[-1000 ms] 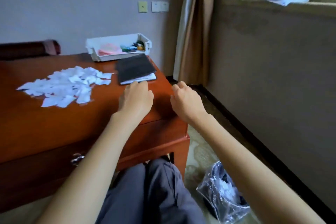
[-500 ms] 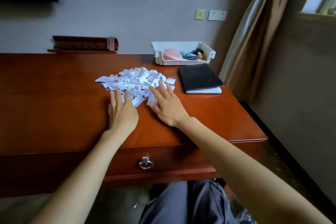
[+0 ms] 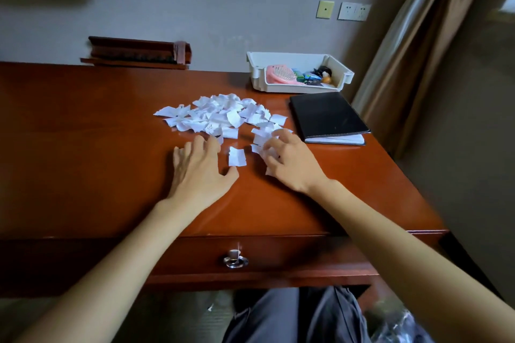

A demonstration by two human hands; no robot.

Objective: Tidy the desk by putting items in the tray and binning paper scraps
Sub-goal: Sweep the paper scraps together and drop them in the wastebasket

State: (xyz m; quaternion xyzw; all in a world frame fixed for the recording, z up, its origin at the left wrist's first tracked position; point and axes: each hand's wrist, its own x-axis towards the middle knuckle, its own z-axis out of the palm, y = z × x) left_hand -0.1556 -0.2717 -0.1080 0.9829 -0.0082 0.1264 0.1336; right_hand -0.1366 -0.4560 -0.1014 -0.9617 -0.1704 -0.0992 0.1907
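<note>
A pile of white paper scraps (image 3: 220,115) lies in the middle of the reddish wooden desk (image 3: 83,147). My right hand (image 3: 289,161) sits at the pile's right front corner, its fingers curled over a small clump of scraps. My left hand (image 3: 199,172) rests flat on the desk just in front of the pile, fingers spread and holding nothing. One loose scrap (image 3: 237,156) lies between the two hands. The white tray (image 3: 292,89) stands at the back right and holds a pink brush and small coloured items.
A black notebook (image 3: 326,117) lies right of the scraps, in front of the tray. A dark wooden box (image 3: 139,53) sits against the wall. A clear bin bag (image 3: 401,326) is on the floor at bottom right. A drawer knob (image 3: 235,259) faces me.
My right hand went from flat on the pile to curled over a few scraps, dragging them away from the pile toward me. The left hand stayed in front of the pile.
</note>
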